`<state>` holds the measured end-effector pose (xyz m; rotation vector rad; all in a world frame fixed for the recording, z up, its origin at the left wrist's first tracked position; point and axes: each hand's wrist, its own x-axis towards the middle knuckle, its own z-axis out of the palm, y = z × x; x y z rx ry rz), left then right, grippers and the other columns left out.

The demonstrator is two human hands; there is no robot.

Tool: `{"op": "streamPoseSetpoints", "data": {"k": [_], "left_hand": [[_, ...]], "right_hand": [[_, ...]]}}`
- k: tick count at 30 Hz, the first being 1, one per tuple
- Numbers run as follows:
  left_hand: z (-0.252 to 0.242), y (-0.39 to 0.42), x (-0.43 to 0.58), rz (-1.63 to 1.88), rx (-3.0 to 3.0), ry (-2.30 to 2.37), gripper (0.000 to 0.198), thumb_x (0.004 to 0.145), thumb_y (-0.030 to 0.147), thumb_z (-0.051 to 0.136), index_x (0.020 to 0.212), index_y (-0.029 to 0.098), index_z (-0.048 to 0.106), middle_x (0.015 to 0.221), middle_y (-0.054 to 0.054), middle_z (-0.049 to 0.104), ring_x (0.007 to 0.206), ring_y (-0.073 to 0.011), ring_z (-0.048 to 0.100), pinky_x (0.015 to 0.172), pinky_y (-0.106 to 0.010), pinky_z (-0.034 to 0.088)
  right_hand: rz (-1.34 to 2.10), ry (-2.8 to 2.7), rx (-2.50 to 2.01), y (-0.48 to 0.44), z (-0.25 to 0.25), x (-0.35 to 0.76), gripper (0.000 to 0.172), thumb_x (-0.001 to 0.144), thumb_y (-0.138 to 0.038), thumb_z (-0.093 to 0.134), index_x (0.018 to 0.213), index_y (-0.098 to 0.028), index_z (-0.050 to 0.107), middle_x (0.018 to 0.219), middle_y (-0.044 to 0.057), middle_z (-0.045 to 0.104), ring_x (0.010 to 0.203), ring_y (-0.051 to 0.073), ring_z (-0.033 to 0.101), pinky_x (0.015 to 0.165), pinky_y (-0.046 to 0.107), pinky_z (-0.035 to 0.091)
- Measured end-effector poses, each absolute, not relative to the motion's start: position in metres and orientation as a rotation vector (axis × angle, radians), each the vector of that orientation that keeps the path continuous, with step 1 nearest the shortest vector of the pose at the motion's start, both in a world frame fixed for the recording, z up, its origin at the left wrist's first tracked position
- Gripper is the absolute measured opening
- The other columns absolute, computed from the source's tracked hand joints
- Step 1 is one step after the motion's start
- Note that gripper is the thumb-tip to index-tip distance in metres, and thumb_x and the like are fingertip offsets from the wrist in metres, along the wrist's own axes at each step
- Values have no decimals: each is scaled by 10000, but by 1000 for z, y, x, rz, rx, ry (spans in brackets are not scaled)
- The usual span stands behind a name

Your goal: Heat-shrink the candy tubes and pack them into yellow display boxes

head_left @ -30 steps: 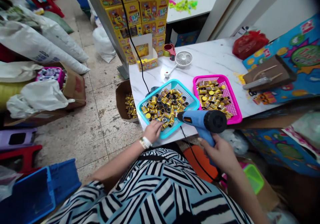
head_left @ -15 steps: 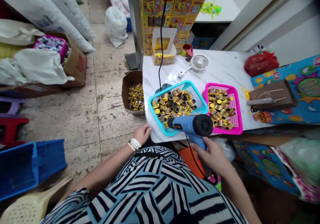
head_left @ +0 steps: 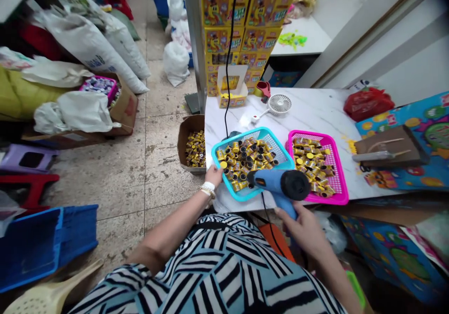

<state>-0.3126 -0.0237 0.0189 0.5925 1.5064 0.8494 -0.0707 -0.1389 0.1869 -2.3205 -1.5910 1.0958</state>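
My right hand (head_left: 304, 225) is wrapped round the grip of a blue heat gun (head_left: 271, 180), whose dark nozzle points left over the turquoise basket (head_left: 286, 161). Inside that basket lie many small yellow cylinders (head_left: 242, 159), some showing black ends. My left hand (head_left: 213, 177) is closed at the basket's left rim, its fingertips partly hidden. Touching the turquoise basket on the right stands a pink basket (head_left: 338, 178) with more yellow cylinders (head_left: 310, 162). A thin black cord hangs below the heat gun.
A cardboard box (head_left: 183, 141) of yellow pieces stands on the floor left of the table (head_left: 315, 105). Stacked yellow cartons (head_left: 224, 10), a small white fan (head_left: 279, 104) and a red bag (head_left: 368, 103) are farther back. A black cable (head_left: 229, 47) hangs behind the turquoise basket.
My left hand has moved from the table's front-left corner up to the turquoise basket's left rim. The heat gun has shifted slightly, still over the basket. The whole view has tilted upward.
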Motion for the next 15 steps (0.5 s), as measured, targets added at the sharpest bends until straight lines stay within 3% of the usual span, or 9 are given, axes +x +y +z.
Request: {"op": "streamPoseSetpoints", "data": {"k": [4, 7, 11, 15], "left_hand": [[39, -26, -295, 954, 716, 1403, 394, 706, 522, 700, 848, 216, 497, 624, 64, 559, 522, -110, 555, 490, -229, 485], [37, -32, -309, 936, 692, 1438, 439, 629, 525, 739, 772, 202, 479, 572, 69, 532, 486, -107, 529, 448, -227, 460], [34, -27, -332, 918, 652, 1471, 455, 558, 485, 773, 748, 185, 489, 576, 64, 540, 478, -104, 527, 441, -235, 465], [66, -16, -311, 947, 671, 1454, 417, 593, 454, 769, 759, 186, 495, 627, 48, 576, 504, -99, 546, 463, -231, 488]], "right_hand": [[859, -1431, -2451, -133, 211, -27, 525, 765, -672, 545, 923, -182, 646, 411, -35, 519, 424, 196, 524, 464, 286, 381], [761, -1398, -2501, -125, 219, -3, 522, 752, -682, 547, 893, -191, 653, 424, -21, 545, 446, 211, 554, 496, 304, 416], [844, -1477, -2395, -111, 208, 5, 496, 770, -649, 556, 907, -181, 651, 476, -9, 603, 460, 199, 570, 518, 299, 430], [968, -1559, -2206, -109, 201, 4, 499, 791, -632, 557, 934, -164, 656, 477, -21, 598, 421, 170, 529, 446, 268, 387]]}}
